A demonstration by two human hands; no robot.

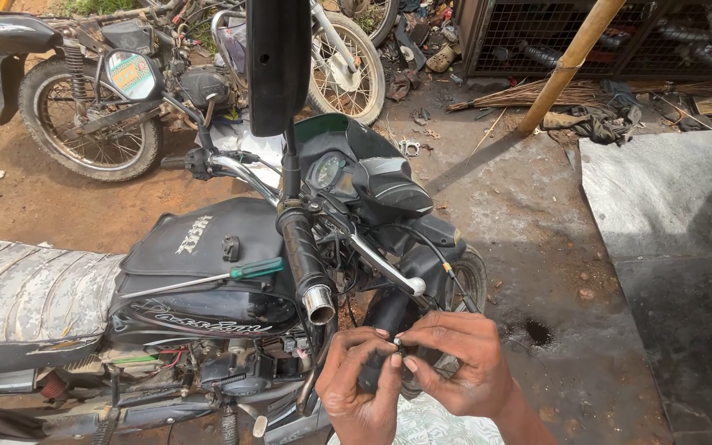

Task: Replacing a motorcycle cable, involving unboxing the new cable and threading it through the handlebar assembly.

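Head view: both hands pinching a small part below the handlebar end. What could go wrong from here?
1. The small part is pinched only at the fingertips of the left hand and right hand; if it slips, it may be hard to find on the littered dirt ground.
2. The green-handled screwdriver lies loose on the tank cover; a bump to the bike could roll it off.
3. The brake lever juts out just above the hands and could catch a knuckle.

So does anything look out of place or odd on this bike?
Yes. A green-handled screwdriver lies loose across the fuel tank, where it could slide off. The right handlebar grip ends in a bare metal tube with no end cap.
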